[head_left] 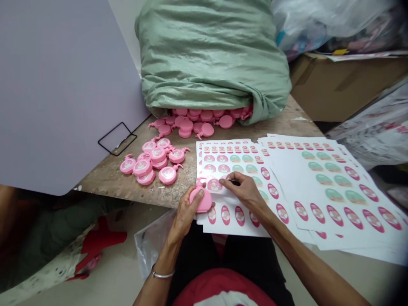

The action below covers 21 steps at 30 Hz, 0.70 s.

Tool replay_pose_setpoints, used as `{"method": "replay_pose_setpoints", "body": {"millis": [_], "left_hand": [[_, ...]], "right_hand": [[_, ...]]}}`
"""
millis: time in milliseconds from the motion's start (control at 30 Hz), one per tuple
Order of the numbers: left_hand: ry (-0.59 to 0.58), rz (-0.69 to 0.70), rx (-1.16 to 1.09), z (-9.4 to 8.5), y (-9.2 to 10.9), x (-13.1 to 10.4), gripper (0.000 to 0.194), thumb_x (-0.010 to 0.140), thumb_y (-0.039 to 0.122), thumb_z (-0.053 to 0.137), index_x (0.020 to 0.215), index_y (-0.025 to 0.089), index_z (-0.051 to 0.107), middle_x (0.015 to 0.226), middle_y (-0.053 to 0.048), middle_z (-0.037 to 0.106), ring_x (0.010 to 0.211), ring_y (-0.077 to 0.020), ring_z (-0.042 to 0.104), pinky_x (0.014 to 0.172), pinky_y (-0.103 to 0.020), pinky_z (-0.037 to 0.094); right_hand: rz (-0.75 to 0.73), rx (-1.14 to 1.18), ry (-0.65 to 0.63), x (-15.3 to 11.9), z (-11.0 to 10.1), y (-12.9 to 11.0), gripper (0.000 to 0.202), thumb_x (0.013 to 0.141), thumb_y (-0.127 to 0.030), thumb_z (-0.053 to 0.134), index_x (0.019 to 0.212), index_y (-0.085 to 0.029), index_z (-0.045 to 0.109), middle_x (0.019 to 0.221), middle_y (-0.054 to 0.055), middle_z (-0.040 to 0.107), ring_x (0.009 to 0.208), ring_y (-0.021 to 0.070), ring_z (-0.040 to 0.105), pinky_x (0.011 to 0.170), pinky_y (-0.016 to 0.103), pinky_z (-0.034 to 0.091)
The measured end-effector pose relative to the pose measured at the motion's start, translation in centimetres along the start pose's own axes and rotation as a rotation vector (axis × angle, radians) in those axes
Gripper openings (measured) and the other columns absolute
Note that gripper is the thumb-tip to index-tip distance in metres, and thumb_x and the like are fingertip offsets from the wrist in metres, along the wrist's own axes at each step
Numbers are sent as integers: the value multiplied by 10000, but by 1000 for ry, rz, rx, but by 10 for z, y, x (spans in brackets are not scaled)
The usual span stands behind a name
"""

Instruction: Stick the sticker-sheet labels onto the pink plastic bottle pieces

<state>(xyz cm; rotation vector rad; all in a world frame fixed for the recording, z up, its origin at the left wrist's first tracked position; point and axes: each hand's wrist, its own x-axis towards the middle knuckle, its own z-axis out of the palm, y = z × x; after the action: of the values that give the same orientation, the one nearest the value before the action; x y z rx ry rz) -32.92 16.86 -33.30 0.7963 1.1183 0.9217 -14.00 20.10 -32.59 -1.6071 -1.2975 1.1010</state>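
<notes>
My left hand point(188, 208) holds a plain pink bottle-shaped piece point(203, 201), its thumb across the face and its small pump-like top pointing away from me. Just to the right, my right hand point(242, 187) pinches the edge of a round pink sticker point(214, 184) over the sticker sheet point(236, 229). Something dark shows beneath its fingers, too hidden to name. Pink pieces with round labels point(143, 167) are heaped on the table at the left. Plain pink pieces point(185, 125) spill from the mouth of a green sack point(210, 51).
More sticker sheets point(293, 182) overlap at the right on the wooden table point(159, 193). A grey panel point(63, 85) stands at the left, with a black wire frame point(117, 139) by its edge. A cardboard box point(344, 85) and plastic bags are at the upper right.
</notes>
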Motion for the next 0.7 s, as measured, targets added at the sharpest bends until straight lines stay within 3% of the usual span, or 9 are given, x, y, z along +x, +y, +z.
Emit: {"method": "replay_pose_setpoints", "body": {"millis": [167,267,367,500,700], "left_hand": [[114,71,-67,6,12,-8,427,784,441,665,1092,159,573,1097,-107,646,685,-171,689,612,-276,578],[81,25,-192,12,21,-15,425,782,433,675,1088,157,571,1042,-109,668,697,-181,687,594,-287,584],[53,-51,-278,17,24,-18,465,832,499,590,1142,152,578,937,-102,683,715,-192,685,574,-287,583],[93,-127,-314,21,21,-18,545,856,586,493,1113,120,613,863,-105,683,742,-211,679,557,-295,586],[106,-103,-326,24,20,-18,530,856,578,502,1090,122,637,947,-100,683,785,-191,667,587,-278,591]], "right_hand": [[66,175,-40,-2,-13,-13,384,724,-529,678,664,-181,529,586,-48,420,529,77,349,471,228,279],[20,211,-79,-15,-14,-26,332,743,-510,669,738,-182,621,670,-13,551,601,100,460,519,228,361],[-41,195,-137,-28,-8,-33,313,747,-481,675,874,-198,716,876,37,694,799,167,594,694,274,468],[-45,157,-171,-37,2,-32,342,745,-481,672,930,-203,744,948,55,734,872,219,647,765,329,505],[-61,153,-168,-36,8,-27,357,748,-485,670,936,-191,745,918,48,739,885,232,665,788,333,526]]}}
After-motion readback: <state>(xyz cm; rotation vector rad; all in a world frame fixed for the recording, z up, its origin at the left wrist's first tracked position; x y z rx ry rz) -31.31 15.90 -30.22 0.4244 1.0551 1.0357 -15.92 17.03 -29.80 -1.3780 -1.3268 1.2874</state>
